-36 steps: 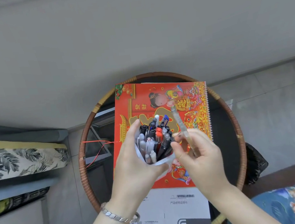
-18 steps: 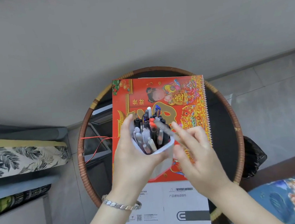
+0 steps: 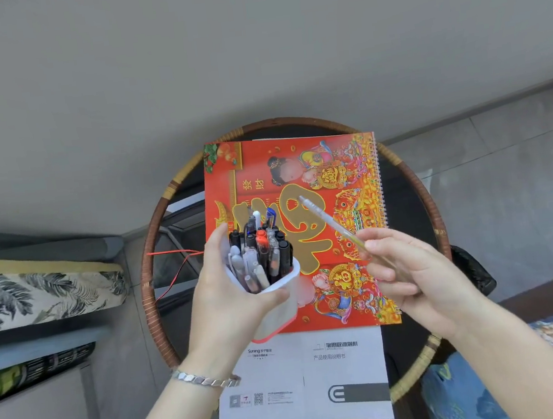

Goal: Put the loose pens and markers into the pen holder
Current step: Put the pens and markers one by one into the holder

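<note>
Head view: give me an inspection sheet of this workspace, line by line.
Surface: round glass table with a woven rim.
Job's things: white pen holder, packed with pens, lifted off the table; one clear pen outside it.
Clutter: red calendar flat on the table; white leaflet lapping its near edge.
Grips: left hand wraps the holder; right hand pinches the clear pen.
Cables: thin red wire at the table's left.
Surroundings: leaf-print cushion left, grey wall behind.
</note>
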The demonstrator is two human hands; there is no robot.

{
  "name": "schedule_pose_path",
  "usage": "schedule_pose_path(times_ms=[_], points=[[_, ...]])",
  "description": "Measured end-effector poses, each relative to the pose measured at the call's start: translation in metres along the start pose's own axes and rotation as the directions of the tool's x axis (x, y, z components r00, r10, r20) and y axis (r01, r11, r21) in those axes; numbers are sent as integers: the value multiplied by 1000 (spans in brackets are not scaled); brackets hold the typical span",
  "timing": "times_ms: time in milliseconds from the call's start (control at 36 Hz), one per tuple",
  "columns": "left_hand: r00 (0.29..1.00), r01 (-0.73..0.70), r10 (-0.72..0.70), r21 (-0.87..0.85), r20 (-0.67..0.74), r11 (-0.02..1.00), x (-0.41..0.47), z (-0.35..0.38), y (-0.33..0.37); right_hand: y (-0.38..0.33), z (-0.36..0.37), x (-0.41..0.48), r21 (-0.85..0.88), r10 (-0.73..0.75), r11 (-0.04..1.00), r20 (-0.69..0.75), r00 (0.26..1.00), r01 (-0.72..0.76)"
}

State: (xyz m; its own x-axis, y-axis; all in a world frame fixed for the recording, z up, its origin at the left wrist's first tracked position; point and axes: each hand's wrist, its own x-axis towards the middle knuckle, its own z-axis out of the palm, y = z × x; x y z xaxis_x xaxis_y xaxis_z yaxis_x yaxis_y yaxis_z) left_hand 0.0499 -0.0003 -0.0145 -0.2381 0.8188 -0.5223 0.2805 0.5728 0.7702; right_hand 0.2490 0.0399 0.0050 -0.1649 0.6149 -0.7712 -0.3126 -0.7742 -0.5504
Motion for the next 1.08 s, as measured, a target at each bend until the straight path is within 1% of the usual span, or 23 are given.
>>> schedule_pose_path(times_ms=[56,111,167,250,306,333,417,472,556,667,694,722,750,778,861,917,944,972,1000,1083], points=[[1000,11,-12,-6,-1,1000,-3,1,4,0,0,-1,-1,-8,1000,36,999,8],[1000,16,-16,-16,2,1000,-5,1,7,0,2,-3,-67,-29,997,60,998,33],[1000,16,-16,-17,6,1000,-6,1,7,-1,5,-5,-195,-74,977,60,995,84],[1000,13,-13,-24,11,1000,-6,1,5,-7,12,-11,-416,-180,889,71,981,193],[1000,0,0,-12,17,1000,-6,0,3,-11,15,-15,-534,-269,796,109,957,285],[1000,-4,4,-8,15,1000,-6,-1,2,-12,17,-17,-592,-317,732,139,938,335],[1000,-11,11,2,11,1000,-6,-3,-1,-12,19,-20,-757,-415,491,232,880,431],[999,-31,31,30,6,999,-7,-4,-3,-10,21,-21,-812,-448,351,292,845,466],[999,-50,50,41,16,998,-8,-4,-6,-11,28,-25,-848,-414,210,374,830,487],[994,-111,109,64,28,992,-10,-4,-9,-8,38,-22,-911,-260,1,398,880,413],[990,-136,133,74,39,988,-10,-3,-9,-5,40,-19,-910,-249,-25,408,879,415],[987,-156,152,88,55,984,-11,-3,-8,-2,43,-17,-898,-261,-44,434,862,439],[984,-173,166,106,69,979,-11,-3,-6,1,45,-14,-876,-313,-56,471,825,479],[982,-184,176,122,75,975,-12,-3,-6,3,46,-11,-851,-391,-54,499,774,522],[983,-179,175,94,50,979,-12,-4,-6,12,49,-6,-771,-648,-49,508,567,635],[991,-135,134,38,30,990,-12,-4,-8,19,52,-2,-733,-742,-90,500,446,674],[992,-122,121,23,31,992,-12,-4,-9,24,53,1,-726,-761,-106,499,415,679],[992,-126,125,32,37,992,-12,-4,-11,29,54,4,-721,-757,-112,507,412,683],[990,-136,133,52,48,989,-12,-4,-12,33,55,7,-721,-734,-106,521,435,685],[988,-141,135,75,70,987,-13,-5,-16,38,61,15,-767,-625,-81,536,567,636]])
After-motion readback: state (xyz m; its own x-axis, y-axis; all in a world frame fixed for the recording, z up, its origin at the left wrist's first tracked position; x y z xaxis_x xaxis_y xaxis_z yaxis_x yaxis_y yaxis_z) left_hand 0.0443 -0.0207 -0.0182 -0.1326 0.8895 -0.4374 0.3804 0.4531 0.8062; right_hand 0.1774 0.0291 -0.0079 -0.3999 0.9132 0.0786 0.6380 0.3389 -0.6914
